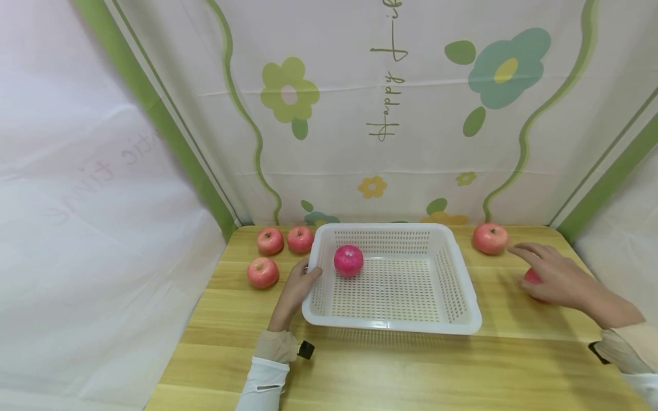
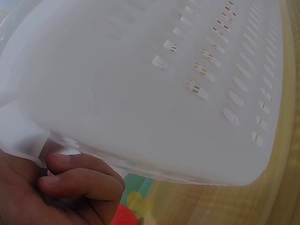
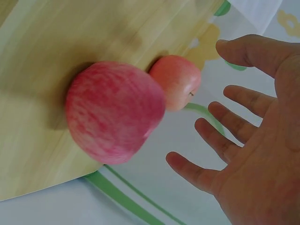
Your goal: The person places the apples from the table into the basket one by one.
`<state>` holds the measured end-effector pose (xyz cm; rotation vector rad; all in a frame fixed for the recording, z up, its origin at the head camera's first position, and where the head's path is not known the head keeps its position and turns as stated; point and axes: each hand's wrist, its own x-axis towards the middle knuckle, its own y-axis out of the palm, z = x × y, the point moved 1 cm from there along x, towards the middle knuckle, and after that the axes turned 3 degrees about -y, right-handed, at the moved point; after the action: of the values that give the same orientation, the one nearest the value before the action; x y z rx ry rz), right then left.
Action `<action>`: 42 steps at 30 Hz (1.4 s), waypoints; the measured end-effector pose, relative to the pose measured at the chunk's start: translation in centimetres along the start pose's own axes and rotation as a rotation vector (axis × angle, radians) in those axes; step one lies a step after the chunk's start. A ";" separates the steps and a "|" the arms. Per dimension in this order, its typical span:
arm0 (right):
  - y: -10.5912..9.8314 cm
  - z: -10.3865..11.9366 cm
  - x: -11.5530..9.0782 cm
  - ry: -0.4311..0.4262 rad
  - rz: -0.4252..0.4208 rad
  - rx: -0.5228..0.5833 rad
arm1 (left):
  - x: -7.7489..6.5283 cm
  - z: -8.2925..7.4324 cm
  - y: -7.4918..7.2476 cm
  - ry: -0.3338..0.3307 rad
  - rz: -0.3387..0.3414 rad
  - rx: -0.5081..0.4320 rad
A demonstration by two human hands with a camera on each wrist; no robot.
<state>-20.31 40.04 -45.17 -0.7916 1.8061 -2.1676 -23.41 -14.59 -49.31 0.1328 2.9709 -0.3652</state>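
A white plastic basket point(image 1: 390, 325) stands mid-table with one dark pink apple point(image 1: 349, 261) in its left part. My left hand point(image 1: 297, 290) grips the basket's left rim, thumb over the top; in the left wrist view its fingers point(image 2: 82, 183) curl under the rim. At the right, my right hand point(image 1: 562, 279) hovers over a streaked red apple point(image 3: 115, 112), partly hiding it in the head view. The right wrist view shows this hand's fingers spread and apart from the apple. Another apple point(image 1: 490, 238) sits just beyond that hand, by the back edge.
Left of the basket lie three light red apples: one point(image 1: 269, 241) at the back, one point(image 1: 300, 239) against the basket's corner, one point(image 1: 263, 272) nearer. A patterned cloth point(image 1: 329, 154) hangs behind the wooden table point(image 1: 370, 371), with white cloth walls at both sides.
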 end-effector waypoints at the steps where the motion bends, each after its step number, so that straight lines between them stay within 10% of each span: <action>1: 0.0 -0.1 -0.1 0.003 0.001 -0.001 | 0.0 0.0 0.0 0.000 0.002 -0.002; 27: 2.1 -3.4 -3.2 0.054 -0.016 0.015 | -2.1 -3.4 -0.3 -0.010 0.071 -0.021; 42: 2.9 -4.0 -4.1 0.080 -0.008 0.038 | 0.0 -0.2 0.0 -0.011 0.014 -0.018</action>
<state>-19.57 44.76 -49.48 -0.7143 1.7955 -2.2626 -23.47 -14.53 -49.15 0.1496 2.9596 -0.3361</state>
